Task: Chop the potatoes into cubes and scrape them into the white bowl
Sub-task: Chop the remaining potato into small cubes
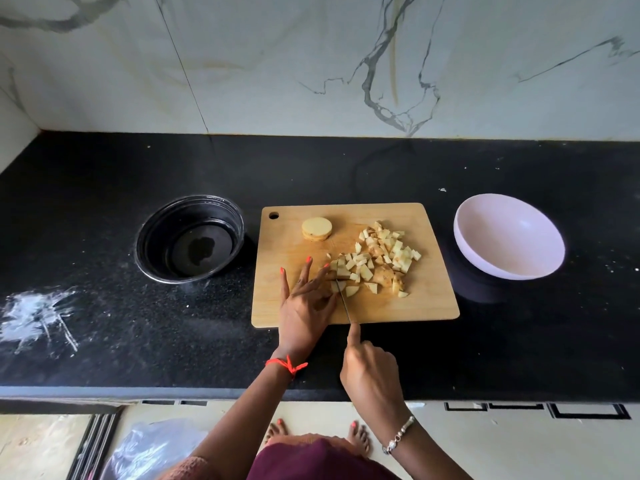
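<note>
Chopping is in hand. On the cutting board (415,306) a potato piece (334,287) is steadied by the left hand (306,306), fingers spread; whether it is pinched or only pressed cannot be told. The knife (345,306) is held in the right hand (370,368), grip curled round the handle. Cubes (381,258) are heaped mid-board. The stacked slices (316,229) must next be diced, then all scraped into the empty white bowl (509,237).

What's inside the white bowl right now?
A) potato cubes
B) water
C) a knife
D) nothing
D: the white bowl shows only its bare inside, and the potato cubes all lie on the cutting board.
</note>
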